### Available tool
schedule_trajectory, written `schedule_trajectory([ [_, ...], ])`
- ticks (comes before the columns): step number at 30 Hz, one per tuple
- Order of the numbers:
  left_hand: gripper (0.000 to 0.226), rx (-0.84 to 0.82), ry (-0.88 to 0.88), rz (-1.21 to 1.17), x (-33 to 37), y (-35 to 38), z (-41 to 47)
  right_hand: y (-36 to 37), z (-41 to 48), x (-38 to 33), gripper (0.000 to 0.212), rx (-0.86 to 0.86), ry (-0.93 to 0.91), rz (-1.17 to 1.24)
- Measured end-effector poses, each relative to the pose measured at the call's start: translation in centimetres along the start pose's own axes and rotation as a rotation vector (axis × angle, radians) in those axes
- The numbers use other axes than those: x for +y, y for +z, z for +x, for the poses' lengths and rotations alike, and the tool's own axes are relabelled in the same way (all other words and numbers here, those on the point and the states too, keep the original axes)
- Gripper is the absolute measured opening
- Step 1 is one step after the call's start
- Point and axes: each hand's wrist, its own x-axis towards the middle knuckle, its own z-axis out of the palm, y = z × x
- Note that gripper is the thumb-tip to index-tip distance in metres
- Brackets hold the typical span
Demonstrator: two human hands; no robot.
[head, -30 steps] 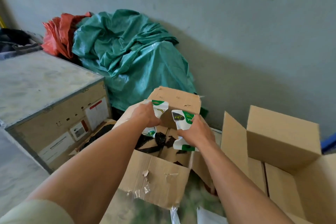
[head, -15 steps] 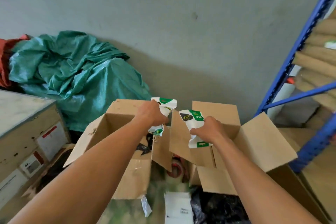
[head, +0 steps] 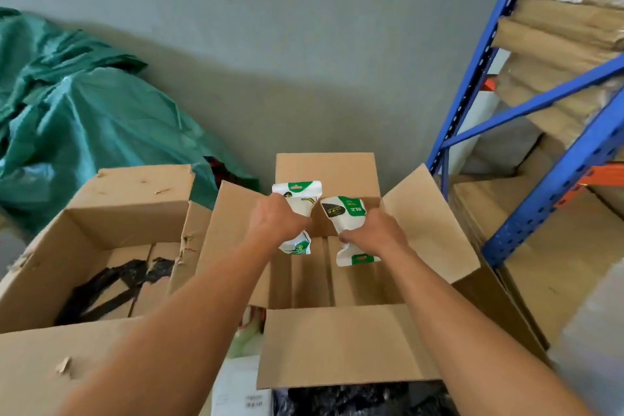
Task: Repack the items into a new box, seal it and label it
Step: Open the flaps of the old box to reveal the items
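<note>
Left pouch (head: pixel 297 188) is gripped by the left hand (head: pixel 277 224), right pouch (head: pixel 344 213) by the right hand (head: pixel 373 234). Both are held over the new box (head: pixel 341 344), near its 12 o'clock wall. Best laid flat, side by side, from a far corner. Old box (head: pixel 141 199) at 9 o'clock: contents masked by black film (head: pixel 111 284). Pouch print unreadable.

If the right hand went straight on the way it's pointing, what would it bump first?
Probably the open new box. The right hand, gripping a white-and-green pouch, points forward and down into it, so it would meet the box's far wall or bare floor first; depth is unclear.
</note>
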Motion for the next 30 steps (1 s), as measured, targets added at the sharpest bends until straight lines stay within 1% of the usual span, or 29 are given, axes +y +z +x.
schedule_trajectory([
  [3, 0.048, -0.031, -0.055, 0.020, -0.2, 4.6, 1.4, 2.7, 2.8, 1.9, 0.061, -0.051, 0.038, -0.045],
  [5, 0.044, -0.066, -0.101, 0.044, -0.8, 7.4, 2.0, 4.8, 4.5, 2.9, 0.061, -0.103, 0.086, -0.087],
  [8, 0.041, -0.121, -0.171, 0.087, -2.0, 10.8, 2.6, 7.2, 6.2, 4.2, 0.056, -0.178, 0.122, -0.121],
  [12, 0.042, -0.179, -0.228, 0.131, -2.7, 14.0, 3.3, 8.7, 8.0, 5.4, 0.045, -0.249, 0.141, -0.238],
  [15, 0.044, -0.177, -0.253, 0.147, -2.9, 15.5, 3.6, 9.5, 8.8, 5.8, 0.043, -0.267, 0.137, -0.308],
  [18, 0.040, -0.178, -0.277, 0.175, -3.4, 16.6, 3.9, 10.6, 9.0, 6.4, 0.043, -0.284, 0.127, -0.339],
  [20, 0.038, -0.181, -0.287, 0.194, -3.6, 17.2, 4.1, 11.3, 9.1, 6.9, 0.045, -0.279, 0.128, -0.359],
  [23, 0.042, -0.192, -0.293, 0.222, -3.6, 18.2, 4.5, 11.9, 9.2, 7.7, 0.050, -0.253, 0.134, -0.376],
  [30, 0.045, -0.208, -0.313, 0.212, -3.4, 19.7, 5.6, 12.9, 9.9, 9.3, 0.077, -0.250, 0.150, -0.296],
])
